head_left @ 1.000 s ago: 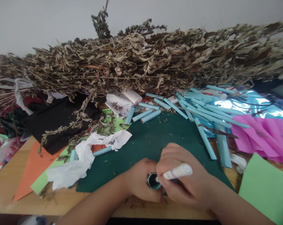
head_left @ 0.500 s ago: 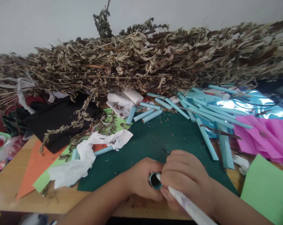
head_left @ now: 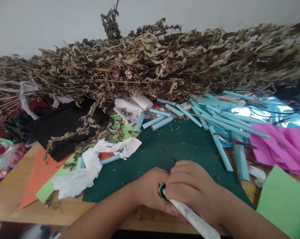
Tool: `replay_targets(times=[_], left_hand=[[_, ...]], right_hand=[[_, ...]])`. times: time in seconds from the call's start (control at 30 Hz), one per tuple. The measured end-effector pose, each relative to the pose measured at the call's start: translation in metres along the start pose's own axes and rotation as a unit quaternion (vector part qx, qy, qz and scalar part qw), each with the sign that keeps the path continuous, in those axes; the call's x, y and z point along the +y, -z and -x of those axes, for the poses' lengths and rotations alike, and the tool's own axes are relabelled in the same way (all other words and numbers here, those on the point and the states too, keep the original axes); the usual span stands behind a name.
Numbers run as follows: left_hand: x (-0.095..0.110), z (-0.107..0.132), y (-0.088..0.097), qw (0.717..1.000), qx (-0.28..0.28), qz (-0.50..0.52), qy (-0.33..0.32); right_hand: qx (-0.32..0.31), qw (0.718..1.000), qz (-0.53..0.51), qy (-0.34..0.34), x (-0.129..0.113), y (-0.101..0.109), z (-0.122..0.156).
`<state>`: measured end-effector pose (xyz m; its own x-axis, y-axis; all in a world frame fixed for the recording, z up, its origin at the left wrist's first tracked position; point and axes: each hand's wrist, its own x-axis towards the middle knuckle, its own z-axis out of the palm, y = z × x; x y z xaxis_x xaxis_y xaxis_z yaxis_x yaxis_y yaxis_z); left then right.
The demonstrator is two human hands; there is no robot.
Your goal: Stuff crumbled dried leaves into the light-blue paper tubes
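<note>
My left hand (head_left: 150, 192) is closed round a short blue paper tube (head_left: 161, 192), whose open end faces me near the table's front edge. Right beside it, my right hand (head_left: 192, 189) grips a white stick-shaped thing (head_left: 197, 222). One end of the stick sits at the tube's mouth; the other points down to the right, toward me. Both hands rest over the near edge of a dark green mat (head_left: 162, 149).
A big heap of dried leafy stalks (head_left: 152, 66) fills the back. Several blue paper tubes (head_left: 214, 116) lie at right, with pink paper (head_left: 281, 146), green sheet (head_left: 284, 199). Crumpled white paper (head_left: 90, 166), orange paper (head_left: 35, 179) and black cloth (head_left: 62, 126) lie left.
The white stick has swung from pointing up and right to pointing down toward me, its end staying at the tube's mouth. Both hands stayed in place.
</note>
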<state>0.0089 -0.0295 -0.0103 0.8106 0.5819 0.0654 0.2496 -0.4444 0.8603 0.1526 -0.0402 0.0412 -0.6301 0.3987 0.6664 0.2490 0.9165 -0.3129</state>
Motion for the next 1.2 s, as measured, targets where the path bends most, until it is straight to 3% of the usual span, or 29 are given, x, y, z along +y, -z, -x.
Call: replay_targets(times=[0.13, 0.23, 0.63, 0.8, 1.07, 1.2], left_hand=[[-0.005, 0.001, -0.002, 0.999, 0.014, -0.025, -0.044], [-0.006, 0.001, -0.002, 0.997, 0.033, -0.010, -0.068], [-0.003, 0.000, -0.002, 0.999, 0.026, -0.006, -0.038], [-0.007, 0.002, -0.003, 0.997, 0.027, -0.005, -0.071], [-0.008, 0.003, -0.005, 0.998, 0.030, -0.008, -0.057], [-0.007, 0.003, -0.004, 0.996, 0.045, -0.003, -0.072]], right_hand=[[0.026, 1.000, -0.007, -0.007, 0.003, -0.006, 0.002], [0.002, 0.999, -0.021, -0.027, 0.003, -0.005, 0.000], [0.009, 0.998, -0.037, -0.051, -0.002, 0.006, -0.007], [-0.010, 0.999, -0.007, -0.044, 0.000, 0.002, -0.005], [-0.040, 0.997, -0.035, -0.055, 0.001, 0.002, -0.004], [-0.022, 0.997, -0.042, -0.054, 0.001, 0.003, -0.004]])
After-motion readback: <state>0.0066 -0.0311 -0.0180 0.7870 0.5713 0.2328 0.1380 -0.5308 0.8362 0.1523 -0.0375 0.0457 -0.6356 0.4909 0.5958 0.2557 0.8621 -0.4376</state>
